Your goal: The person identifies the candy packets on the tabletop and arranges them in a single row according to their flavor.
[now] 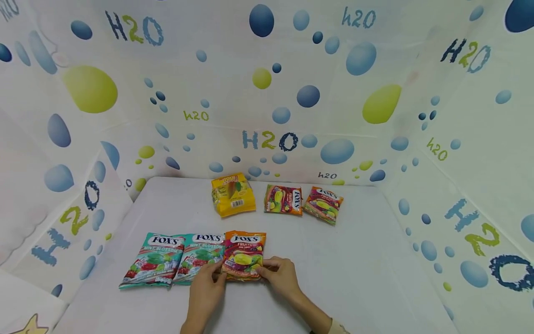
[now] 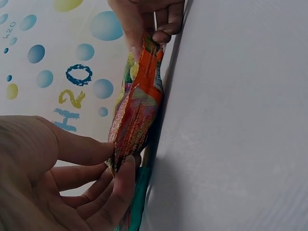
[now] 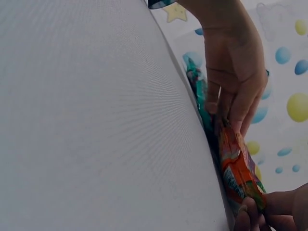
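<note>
An orange and dark red bag of Fox's Fruits candy (image 1: 243,255) lies face up between both hands at the front of the table. My left hand (image 1: 206,290) pinches its lower left corner between thumb and fingers, as the left wrist view also shows. At its lower right corner, my right hand (image 1: 282,280) pinches the edge. Directly left of this bag, touching or slightly under it, is a teal Fox's Mint Blossom candy bag (image 1: 203,254), partly covered by my left hand. Another teal Mint Blossom candy bag (image 1: 155,260) lies farther left, side by side with it.
Along the back of the white table (image 1: 359,278) lie a yellow candy bag (image 1: 233,195) and two smaller Fox's Fruits bags, one turned sideways (image 1: 283,200) and one tilted (image 1: 323,205). Cloth walls (image 1: 225,83) printed with drops and "H2O" enclose the back and sides.
</note>
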{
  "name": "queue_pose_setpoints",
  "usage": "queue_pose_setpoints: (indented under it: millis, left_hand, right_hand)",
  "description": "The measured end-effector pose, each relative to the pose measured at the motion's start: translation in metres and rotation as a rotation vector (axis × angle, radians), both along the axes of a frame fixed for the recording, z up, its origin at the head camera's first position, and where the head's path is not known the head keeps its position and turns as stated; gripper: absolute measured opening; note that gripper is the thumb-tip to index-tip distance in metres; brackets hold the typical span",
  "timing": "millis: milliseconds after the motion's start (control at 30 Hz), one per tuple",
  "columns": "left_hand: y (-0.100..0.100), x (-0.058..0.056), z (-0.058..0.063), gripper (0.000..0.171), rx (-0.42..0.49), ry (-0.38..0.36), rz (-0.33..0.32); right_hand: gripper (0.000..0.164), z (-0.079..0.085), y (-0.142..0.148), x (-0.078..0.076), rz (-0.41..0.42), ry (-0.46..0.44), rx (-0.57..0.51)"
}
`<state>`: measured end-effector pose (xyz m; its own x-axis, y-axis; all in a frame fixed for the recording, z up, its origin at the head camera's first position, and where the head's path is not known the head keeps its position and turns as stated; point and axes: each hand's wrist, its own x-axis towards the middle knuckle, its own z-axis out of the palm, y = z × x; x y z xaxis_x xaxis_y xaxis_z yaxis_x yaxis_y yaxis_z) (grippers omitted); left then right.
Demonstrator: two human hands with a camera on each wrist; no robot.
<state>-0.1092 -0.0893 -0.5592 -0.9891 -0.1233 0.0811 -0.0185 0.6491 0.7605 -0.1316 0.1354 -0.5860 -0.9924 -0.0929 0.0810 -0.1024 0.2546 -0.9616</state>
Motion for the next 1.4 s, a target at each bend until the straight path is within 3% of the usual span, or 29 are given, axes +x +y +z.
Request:
queue_pose_setpoints:
  millis: [200,800,1400]
  left_hand:
    - [-0.001,0.002,0.002,0.038,0.046,-0.008,0.024]
    - [-0.005,0.004,0.014,0.030,-0.043,-0.076,0.046]
    - [-0.011,-0.014,0.020,0.032,-0.115,-0.067,0.014]
  right_hand:
    - [0.018,0.001,0.001,0.001,0.009,-0.051,-0.013]
    - [0.020,0.008,0.009,-0.001,0.063,-0.118,0.076]
    - [0.015,0.010,0.025,-0.009,0.048,-0.101,0.119]
